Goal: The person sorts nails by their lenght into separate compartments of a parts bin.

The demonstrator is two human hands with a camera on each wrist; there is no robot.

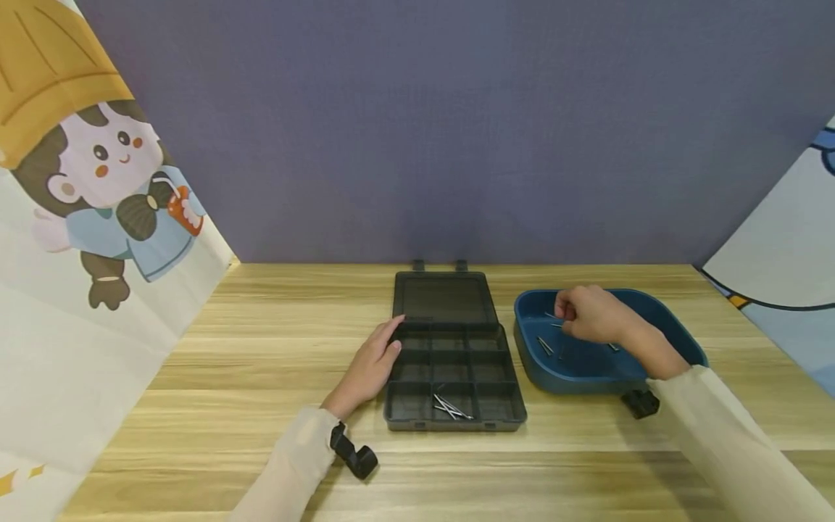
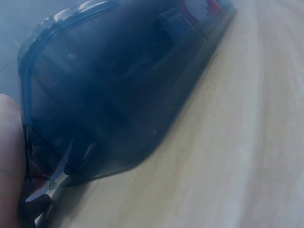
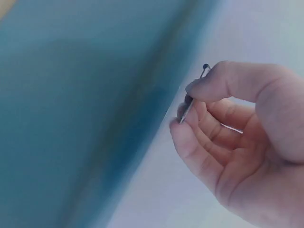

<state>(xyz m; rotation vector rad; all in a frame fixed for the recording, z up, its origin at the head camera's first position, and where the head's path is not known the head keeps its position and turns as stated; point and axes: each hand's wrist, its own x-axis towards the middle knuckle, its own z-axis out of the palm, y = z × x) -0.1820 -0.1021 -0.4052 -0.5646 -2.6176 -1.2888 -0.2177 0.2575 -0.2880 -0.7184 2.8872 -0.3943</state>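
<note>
A dark translucent compartment box point(image 1: 454, 424) lies with its lid point(image 1: 445, 297) folded back flat behind it. My left hand point(image 1: 368, 365) rests along the box's left side, fingers extended and touching its edge. Several thin metal pins point(image 1: 450, 409) lie crossed in the front middle compartment. Over the blue basin point(image 1: 609, 384) on the right, my right hand point(image 1: 596, 313) pinches a thin metal pin point(image 3: 186, 111) between thumb and fingertips. Another metallic glint shows in that palm, too little to name. More pins point(image 1: 545, 346) lie scattered on the basin's floor, partly hidden by the hand.
Both things stand on a wood-grain table point(image 1: 261, 406), the basin a short gap to the right of the box. A purple-grey panel point(image 1: 457, 130) rises behind the table. Printed cloth point(image 1: 39, 304) hangs at the left side.
</note>
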